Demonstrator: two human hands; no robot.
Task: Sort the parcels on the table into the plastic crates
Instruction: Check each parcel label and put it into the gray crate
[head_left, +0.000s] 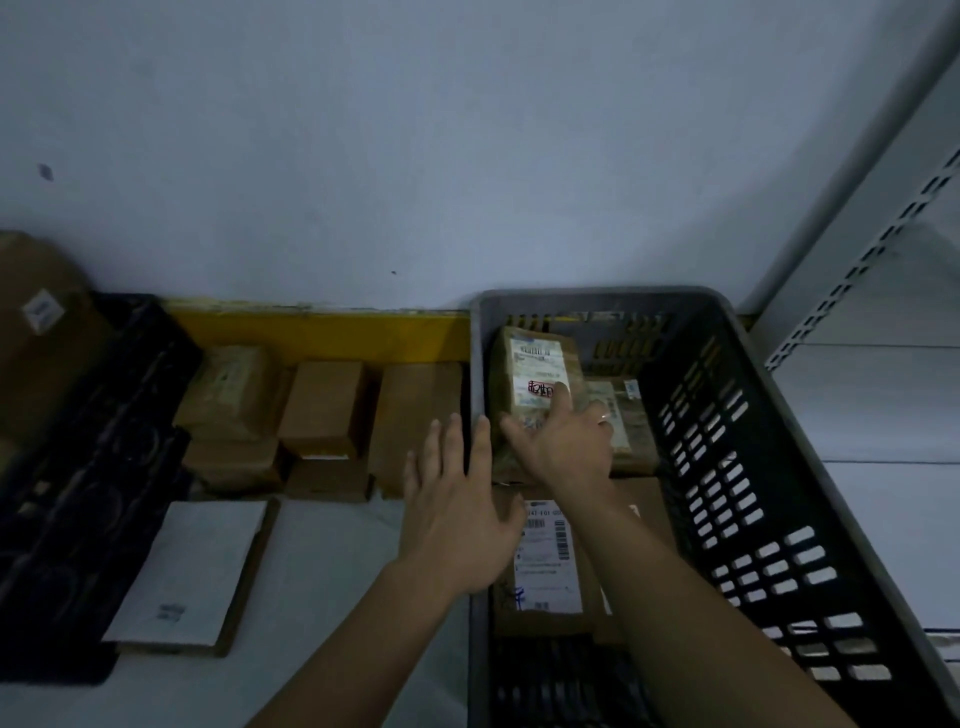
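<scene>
Two hands at the grey crate (779, 519); one parcel being seated.
Right hand (563, 441) lies fingers spread and straight on the taped brown parcel (535, 384) at the crate's far-left corner; this grip presses, encloses nothing. Left hand (457, 514) is open, empty, over the crate's left rim. Risk, judged: the parcel, propped against the wall on others, could tip over. Boxes (324, 405) remain on the desk (332, 597).

A parcel sorting or storage room is showing here: labelled cardboard parcels (322, 405) are lying on a white table (332, 597) against a bare wall (415, 130), a grey plastic crate (737, 415) is holding more, and slotted metal shelving (862, 260) is standing alongside.
</scene>
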